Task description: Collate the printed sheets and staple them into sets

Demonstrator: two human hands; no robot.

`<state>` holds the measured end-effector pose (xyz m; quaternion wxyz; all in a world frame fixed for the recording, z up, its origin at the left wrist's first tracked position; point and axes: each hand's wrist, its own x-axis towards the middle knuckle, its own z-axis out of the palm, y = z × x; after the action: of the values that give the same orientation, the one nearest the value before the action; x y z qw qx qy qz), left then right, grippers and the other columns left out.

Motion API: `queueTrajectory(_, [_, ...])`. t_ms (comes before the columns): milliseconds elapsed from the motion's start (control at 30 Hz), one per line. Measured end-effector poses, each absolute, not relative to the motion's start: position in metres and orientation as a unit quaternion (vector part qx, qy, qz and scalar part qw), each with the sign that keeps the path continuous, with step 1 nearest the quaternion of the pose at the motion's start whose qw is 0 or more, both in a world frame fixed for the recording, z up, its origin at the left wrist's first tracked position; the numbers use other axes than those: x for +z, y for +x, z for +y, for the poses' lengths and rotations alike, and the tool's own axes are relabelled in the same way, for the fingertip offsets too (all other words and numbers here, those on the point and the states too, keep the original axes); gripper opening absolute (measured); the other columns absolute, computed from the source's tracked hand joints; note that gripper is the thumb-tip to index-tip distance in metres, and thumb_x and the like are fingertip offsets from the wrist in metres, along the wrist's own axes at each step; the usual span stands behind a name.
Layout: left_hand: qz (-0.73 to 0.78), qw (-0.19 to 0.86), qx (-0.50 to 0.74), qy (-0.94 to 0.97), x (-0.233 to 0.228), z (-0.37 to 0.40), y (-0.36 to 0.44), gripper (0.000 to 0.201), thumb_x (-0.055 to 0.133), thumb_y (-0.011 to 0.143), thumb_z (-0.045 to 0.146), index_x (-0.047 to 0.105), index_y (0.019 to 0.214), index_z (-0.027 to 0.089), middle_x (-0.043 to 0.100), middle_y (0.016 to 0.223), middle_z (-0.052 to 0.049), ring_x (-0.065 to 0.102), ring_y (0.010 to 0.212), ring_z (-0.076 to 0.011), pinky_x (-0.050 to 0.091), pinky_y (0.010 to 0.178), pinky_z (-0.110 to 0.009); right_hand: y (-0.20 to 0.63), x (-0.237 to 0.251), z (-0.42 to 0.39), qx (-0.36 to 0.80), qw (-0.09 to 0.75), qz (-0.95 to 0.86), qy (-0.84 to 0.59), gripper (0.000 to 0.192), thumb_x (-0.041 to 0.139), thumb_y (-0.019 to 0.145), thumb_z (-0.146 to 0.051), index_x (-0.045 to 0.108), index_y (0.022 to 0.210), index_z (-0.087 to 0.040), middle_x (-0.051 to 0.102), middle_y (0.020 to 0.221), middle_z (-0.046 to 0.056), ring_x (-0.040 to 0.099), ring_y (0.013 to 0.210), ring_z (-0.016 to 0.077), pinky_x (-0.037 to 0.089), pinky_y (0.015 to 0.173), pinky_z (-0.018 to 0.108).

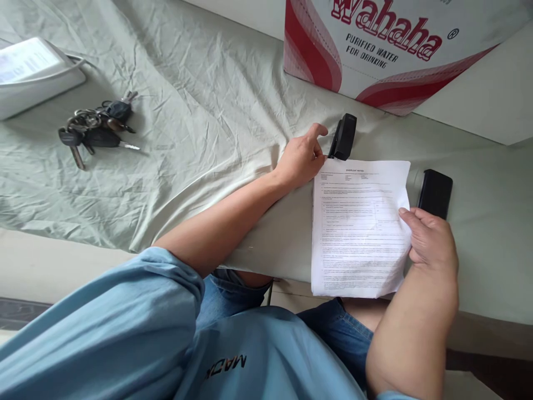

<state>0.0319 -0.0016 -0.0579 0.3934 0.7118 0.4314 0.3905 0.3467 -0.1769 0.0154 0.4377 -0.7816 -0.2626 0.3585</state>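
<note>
A small stack of printed sheets (362, 233), headed with a line of bold text, extends over the table's near edge. My right hand (433, 239) grips its right side, thumb on top and the other fingers underneath. At the top left corner of the sheets is my left hand (302, 155), its lower fingers curled and closed at the paper's corner. One upper finger bends out toward a black stapler (345, 136) just beyond that corner. The stapler lies close against the paper's top edge. Fingertips of the left hand are partly hidden.
A black phone-like slab (435, 193) lies right of the sheets. Behind stands a red and white water carton (375, 66). Keys (100, 128) on a ring and a white device (37, 78) with a cable sit at left. Wrinkled green cloth (200, 111) covers the table.
</note>
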Motion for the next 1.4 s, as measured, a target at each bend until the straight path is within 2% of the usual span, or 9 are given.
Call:
queueTrajectory(233, [0.431, 0.410, 0.390, 0.703, -0.055, -0.002, 0.028, 0.065, 0.080, 0.095, 0.015, 0.066, 0.157, 0.029, 0.088, 0.105, 0.000, 0.080, 0.090, -0.0220, 0.065, 0.097, -0.043, 0.339, 0.022, -0.175, 0.321, 0.506, -0.231, -0.766, 0.056, 0.118, 0.048, -0.051, 0.078, 0.077, -0.024, 0.078, 0.075, 0.000, 0.068, 0.062, 0.0192, 0.069, 0.063, 0.039])
queueTrajectory(333, [0.435, 0.408, 0.386, 0.704, -0.056, -0.002, 0.027, 0.066, 0.079, 0.097, 0.016, 0.066, 0.161, 0.029, 0.089, 0.107, -0.001, 0.080, 0.092, -0.0223, 0.066, 0.100, -0.044, 0.338, 0.022, -0.175, 0.313, 0.519, -0.217, -0.765, 0.054, 0.117, 0.046, -0.049, 0.078, 0.075, -0.025, 0.080, 0.076, 0.000, 0.068, 0.062, 0.0188, 0.072, 0.066, 0.040])
queueTrajectory(433, [0.435, 0.406, 0.391, 0.702, -0.055, -0.002, 0.028, 0.064, 0.077, 0.099, 0.016, 0.068, 0.161, 0.030, 0.087, 0.103, 0.000, 0.080, 0.095, -0.0225, 0.067, 0.103, -0.043, 0.340, 0.018, -0.177, 0.323, 0.510, -0.227, -0.764, 0.056, 0.119, 0.047, -0.052, 0.080, 0.077, -0.025, 0.082, 0.077, 0.001, 0.070, 0.063, 0.0198, 0.072, 0.066, 0.040])
queueTrajectory(533, [0.419, 0.407, 0.412, 0.699, -0.051, -0.004, 0.030, 0.056, 0.075, 0.105, 0.021, 0.075, 0.161, 0.031, 0.086, 0.111, -0.003, 0.083, 0.106, -0.0243, 0.069, 0.109, -0.043, 0.342, 0.014, -0.177, 0.335, 0.499, -0.245, -0.761, 0.058, 0.120, 0.050, -0.056, 0.081, 0.079, -0.025, 0.078, 0.075, 0.000, 0.070, 0.063, 0.0196, 0.070, 0.064, 0.038])
queueTrajectory(667, [0.389, 0.417, 0.418, 0.707, -0.045, -0.007, 0.032, 0.037, 0.074, 0.112, 0.030, 0.089, 0.147, 0.031, 0.080, 0.121, -0.007, 0.085, 0.115, -0.0295, 0.071, 0.111, -0.047, 0.342, 0.011, -0.177, 0.332, 0.502, -0.239, -0.762, 0.058, 0.119, 0.049, -0.056, 0.080, 0.080, -0.025, 0.076, 0.074, -0.001, 0.069, 0.065, 0.0195, 0.070, 0.064, 0.038])
queueTrajectory(867, [0.366, 0.392, 0.375, 0.756, -0.046, -0.008, 0.031, 0.048, 0.069, 0.115, 0.032, 0.088, 0.159, 0.032, 0.080, 0.123, -0.010, 0.085, 0.119, -0.0339, 0.070, 0.119, -0.055, 0.341, 0.012, -0.178, 0.340, 0.502, -0.221, -0.764, 0.053, 0.118, 0.047, -0.051, 0.082, 0.077, -0.025, 0.078, 0.074, -0.001, 0.068, 0.066, 0.0189, 0.068, 0.063, 0.037])
queueTrajectory(1033, [0.366, 0.326, 0.365, 0.791, -0.053, -0.002, 0.032, 0.051, 0.064, 0.112, 0.021, 0.091, 0.152, 0.037, 0.075, 0.136, -0.012, 0.076, 0.136, -0.0355, 0.067, 0.121, -0.055, 0.343, 0.010, -0.180, 0.340, 0.496, -0.238, -0.763, 0.054, 0.117, 0.051, -0.055, 0.080, 0.076, -0.025, 0.076, 0.071, 0.000, 0.071, 0.065, 0.0211, 0.069, 0.064, 0.038])
queueTrajectory(1233, [0.417, 0.289, 0.325, 0.798, -0.051, -0.006, 0.033, 0.051, 0.071, 0.111, 0.015, 0.094, 0.150, 0.038, 0.074, 0.130, -0.011, 0.071, 0.135, -0.0368, 0.066, 0.109, -0.050, 0.346, 0.007, -0.181, 0.350, 0.482, -0.253, -0.762, 0.057, 0.118, 0.053, -0.061, 0.079, 0.077, -0.027, 0.073, 0.067, -0.002, 0.076, 0.069, 0.0257, 0.075, 0.073, 0.044])
queueTrajectory(1400, [0.434, 0.236, 0.262, 0.829, -0.043, -0.014, 0.032, 0.065, 0.051, 0.120, 0.010, 0.089, 0.163, 0.039, 0.078, 0.130, -0.013, 0.072, 0.132, -0.0348, 0.064, 0.100, -0.046, 0.343, 0.014, -0.180, 0.373, 0.462, -0.276, -0.756, 0.064, 0.119, 0.055, -0.069, 0.088, 0.093, -0.028, 0.086, 0.082, 0.001, 0.086, 0.085, 0.0305, 0.079, 0.089, 0.048])
